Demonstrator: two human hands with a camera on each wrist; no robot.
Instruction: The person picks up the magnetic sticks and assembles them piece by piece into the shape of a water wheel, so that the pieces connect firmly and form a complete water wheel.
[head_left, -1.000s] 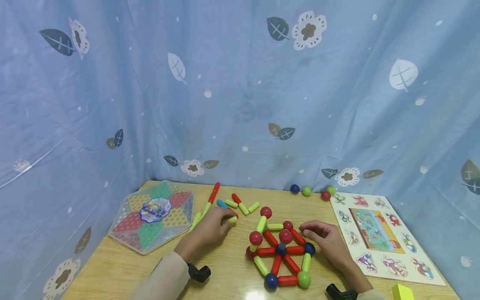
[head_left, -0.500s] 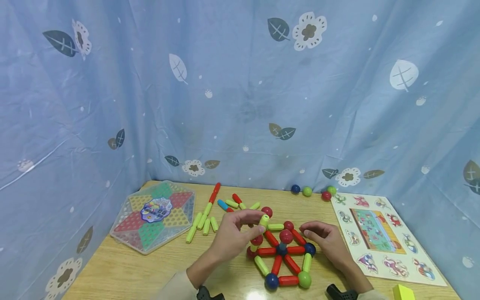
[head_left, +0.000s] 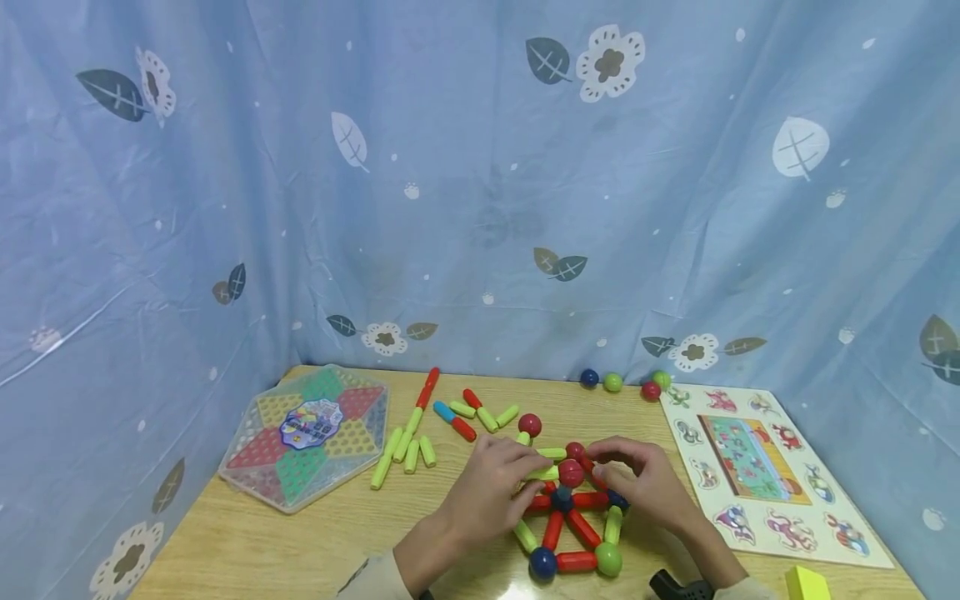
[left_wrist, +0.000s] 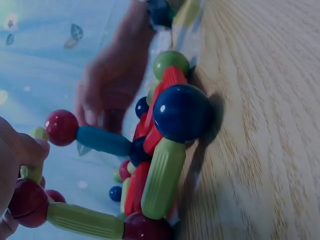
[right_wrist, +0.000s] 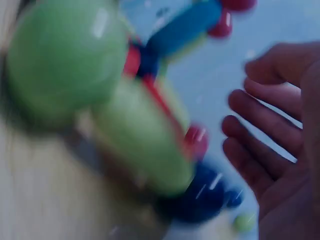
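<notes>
My left hand [head_left: 487, 487] pinches a yellow-green rod [head_left: 545, 473] that lies level at the top of a ball-and-rod model. In the left wrist view this rod [left_wrist: 34, 171] spans between a dark red ball [left_wrist: 29, 202] and the red ball [left_wrist: 61, 127] on a blue upright rod [left_wrist: 104, 141]. Red spokes [head_left: 581, 527] run from a navy hub to an outer ring with a navy ball [head_left: 543, 563] and a green ball [head_left: 608, 559]. My right hand [head_left: 648, 483] hovers at the model's right side, fingers loosely bent and apart from it in the right wrist view. The left hand hides the model's left part.
Loose yellow-green rods [head_left: 406, 446] and a red-and-blue rod pair [head_left: 454, 421] lie at the left and back. A hexagonal game board [head_left: 307, 433] is far left. Several balls [head_left: 612, 382] sit by the curtain. A picture puzzle board [head_left: 776, 471] and yellow block [head_left: 806, 583] lie right.
My left hand picked up a yellow-green rod from the loose pieces and brought it right, onto the top of the model. My right hand shifted slightly left, closer to the model.
</notes>
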